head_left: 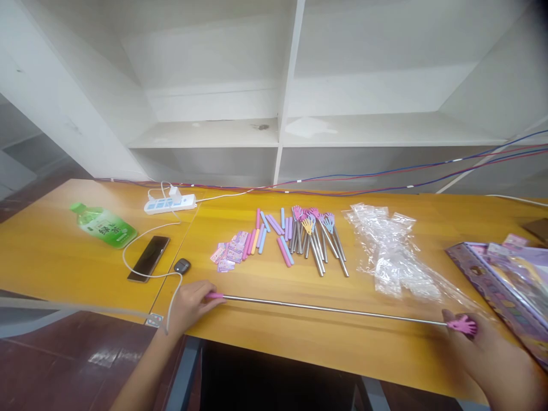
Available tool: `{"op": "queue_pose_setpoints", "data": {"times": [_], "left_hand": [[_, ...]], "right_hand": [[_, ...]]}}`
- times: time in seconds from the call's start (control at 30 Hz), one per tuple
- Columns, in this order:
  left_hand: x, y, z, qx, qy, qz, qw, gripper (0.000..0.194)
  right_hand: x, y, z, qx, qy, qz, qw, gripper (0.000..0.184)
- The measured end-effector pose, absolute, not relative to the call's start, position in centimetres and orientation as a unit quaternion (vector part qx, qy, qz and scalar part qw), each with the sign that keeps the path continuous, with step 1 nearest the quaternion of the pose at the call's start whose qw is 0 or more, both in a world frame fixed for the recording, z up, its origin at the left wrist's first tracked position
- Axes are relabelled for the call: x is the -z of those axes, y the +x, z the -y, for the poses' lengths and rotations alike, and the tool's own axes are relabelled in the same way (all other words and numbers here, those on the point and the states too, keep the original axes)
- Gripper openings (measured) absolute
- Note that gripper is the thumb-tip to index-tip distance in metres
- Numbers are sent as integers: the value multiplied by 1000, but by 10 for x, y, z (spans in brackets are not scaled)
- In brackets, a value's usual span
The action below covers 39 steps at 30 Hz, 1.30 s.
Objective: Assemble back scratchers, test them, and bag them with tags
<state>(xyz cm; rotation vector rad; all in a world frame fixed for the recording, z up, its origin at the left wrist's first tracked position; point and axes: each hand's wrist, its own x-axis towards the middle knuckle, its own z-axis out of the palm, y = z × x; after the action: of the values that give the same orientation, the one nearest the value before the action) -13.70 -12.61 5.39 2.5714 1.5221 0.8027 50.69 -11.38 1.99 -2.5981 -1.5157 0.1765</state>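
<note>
A long, fully extended metal back scratcher [325, 309] lies across the near edge of the wooden table [55, 257]. My left hand [192, 303] is closed round its pink handle end at the left. My right hand [483, 345] holds the pink hand-shaped claw [463, 325] at the right end, fingers pinched under it. Behind the rod lie several collapsed scratchers [317, 237] with coloured claws, several pink, blue and purple sleeves [268, 234], and small pink labels [229, 251].
Clear plastic bags [391, 251] lie right of the scratchers. A purple printed box [505, 285] sits at the far right. On the left are a green drink pouch [105, 226], a phone [149, 258] on a white cable, a small dark fob [182, 265] and a power strip [170, 202]. White shelves stand behind.
</note>
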Motion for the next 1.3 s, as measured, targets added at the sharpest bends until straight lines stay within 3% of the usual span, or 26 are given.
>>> {"op": "queue_pose_setpoints", "data": {"times": [0.1, 0.6, 0.83, 1.0, 1.3], "left_hand": [[-61, -133, 125, -254, 836, -486, 16, 26], [-68, -146, 120, -270, 833, -481, -43, 19], [-43, -59, 116, -300, 813, -498, 23, 21], [-32, 0, 112, -324, 770, -544, 80, 28], [-27, 21, 112, -310, 691, -602, 254, 36]], "right_hand": [[-26, 502, 111, -119, -882, 446, 100, 35], [-29, 475, 83, -56, -877, 415, 234, 28], [-36, 354, 72, -136, -805, 475, 328, 30], [-38, 259, 77, -179, -723, 581, 328, 23], [-47, 226, 83, -140, -694, 662, 248, 9]]}}
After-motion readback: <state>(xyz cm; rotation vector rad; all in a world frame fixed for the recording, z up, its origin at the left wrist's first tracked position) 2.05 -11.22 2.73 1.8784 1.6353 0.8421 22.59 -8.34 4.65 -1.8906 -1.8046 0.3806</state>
